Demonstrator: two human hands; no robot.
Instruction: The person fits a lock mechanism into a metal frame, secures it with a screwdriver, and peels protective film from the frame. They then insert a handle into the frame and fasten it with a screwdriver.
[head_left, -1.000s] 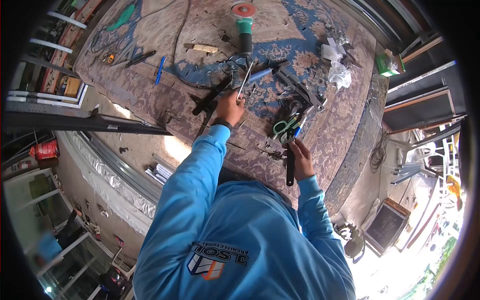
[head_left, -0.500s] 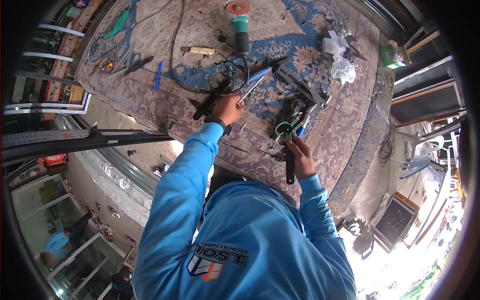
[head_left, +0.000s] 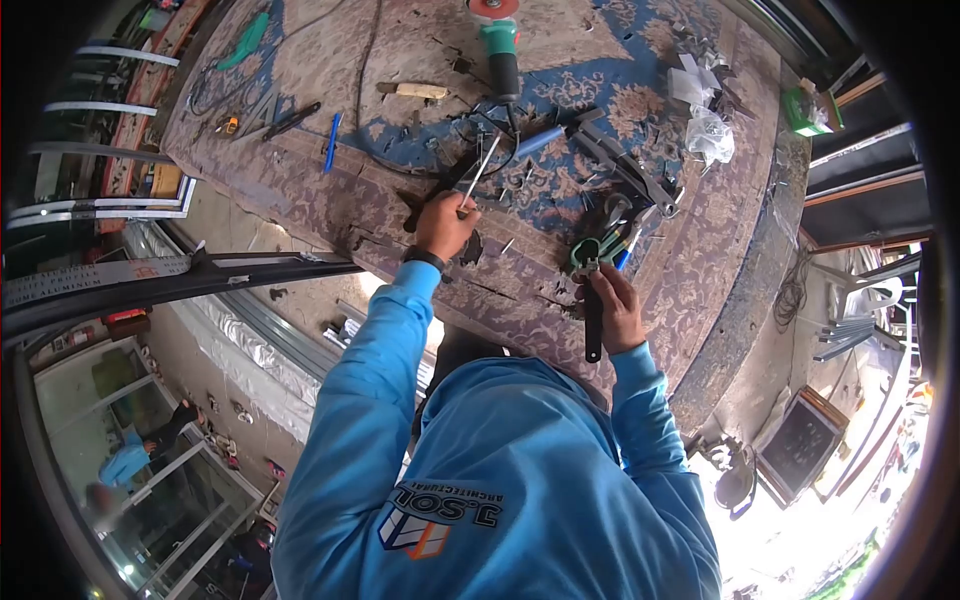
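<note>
We grip a screwdriver [head_left: 480, 170] in our left hand [head_left: 445, 222], its thin silver shaft slanting up toward one o'clock. Our right hand [head_left: 615, 305] clasps a black bar [head_left: 593, 342], flat and narrow, running six to twelve o'clock.

Left hand [head_left: 445, 222] gripping a screwdriver [head_left: 478, 172], right hand [head_left: 617, 305] clasping a black bar [head_left: 593, 340] (green-handled snips [head_left: 588, 256] just beside)

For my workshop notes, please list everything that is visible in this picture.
carpeted table: one, patterned blue and brown, centre
grinder: one, green with red disc, top edge
rod: one, silver, in left hand
bar: one, black, in right hand
scissors: one pair, green handles, beside right hand
pen: one, blue, table's left part
plastic bag: one, clear, upper right
left hand: one, closed on rod
right hand: one, closed on bar
</note>
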